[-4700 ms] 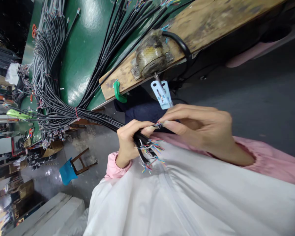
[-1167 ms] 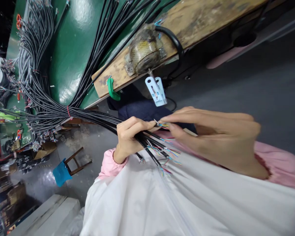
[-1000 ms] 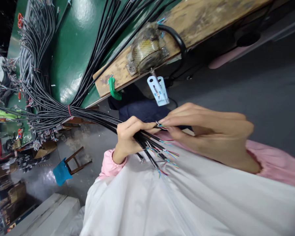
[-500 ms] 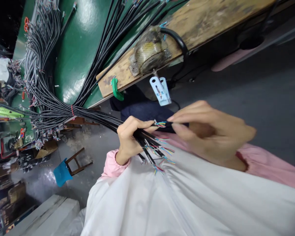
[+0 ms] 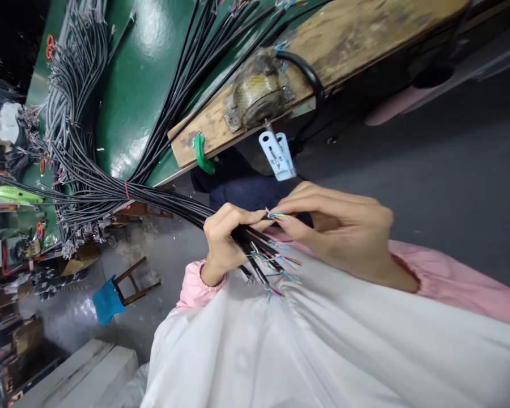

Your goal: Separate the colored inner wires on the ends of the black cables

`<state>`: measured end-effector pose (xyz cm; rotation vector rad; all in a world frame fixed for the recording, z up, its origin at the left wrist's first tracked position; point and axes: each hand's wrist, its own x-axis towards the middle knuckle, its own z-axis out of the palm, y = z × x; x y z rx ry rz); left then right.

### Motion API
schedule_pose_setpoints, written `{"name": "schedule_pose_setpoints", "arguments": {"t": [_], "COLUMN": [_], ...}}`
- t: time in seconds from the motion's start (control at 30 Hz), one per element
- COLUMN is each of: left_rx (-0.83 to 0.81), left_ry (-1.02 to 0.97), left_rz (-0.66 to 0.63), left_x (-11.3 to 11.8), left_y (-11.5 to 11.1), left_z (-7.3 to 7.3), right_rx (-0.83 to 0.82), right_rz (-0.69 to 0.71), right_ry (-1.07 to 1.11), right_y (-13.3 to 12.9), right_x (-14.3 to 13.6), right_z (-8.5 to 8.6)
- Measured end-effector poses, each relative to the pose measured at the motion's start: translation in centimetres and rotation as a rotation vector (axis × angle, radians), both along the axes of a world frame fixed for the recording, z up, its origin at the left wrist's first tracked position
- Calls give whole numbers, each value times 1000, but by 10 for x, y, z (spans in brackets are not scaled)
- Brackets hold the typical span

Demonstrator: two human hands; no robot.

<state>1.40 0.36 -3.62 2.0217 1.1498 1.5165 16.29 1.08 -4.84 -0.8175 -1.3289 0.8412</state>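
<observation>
My left hand (image 5: pixel 224 235) is closed around a bundle of black cables (image 5: pixel 170 203), whose stripped ends fan out below it. Between its thumb and forefinger one cable end stands apart, with thin coloured wires (image 5: pixel 275 216) sticking out toward the right. Thumb and forefinger of my right hand (image 5: pixel 338 229) are pinched on the tips of these wires. Beneath, other bare wire ends (image 5: pixel 291 262) in red, yellow, blue and white hang over the white apron (image 5: pixel 246 345). A red tie (image 5: pixel 127 190) girds the bundle near the table edge.
More black cables (image 5: pixel 170 102) and a grey cable pile (image 5: pixel 74 73) lie on the green table (image 5: pixel 125 85). A motor (image 5: pixel 257 88) with a light-blue clip (image 5: pixel 277 156) sits on the wooden board (image 5: pixel 344 39), beside a green hook (image 5: pixel 203 156). Further left stands a blue stool (image 5: pixel 107 300).
My right hand has moved left, from just beside the coloured wires onto their tips. My left hand keeps its grip on the cable bundle.
</observation>
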Motion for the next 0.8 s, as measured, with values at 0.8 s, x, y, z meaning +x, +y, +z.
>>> {"name": "schedule_pose_setpoints", "arguments": {"t": [0.8], "left_rx": [-250], "left_ry": [80], "left_rz": [173], "left_x": [0], "left_y": [-14], "left_z": [-2], "right_rx": [14], "right_rz": [-224], "right_ry": [97], "right_y": [-3], "right_x": [-18], "right_z": [-10]}}
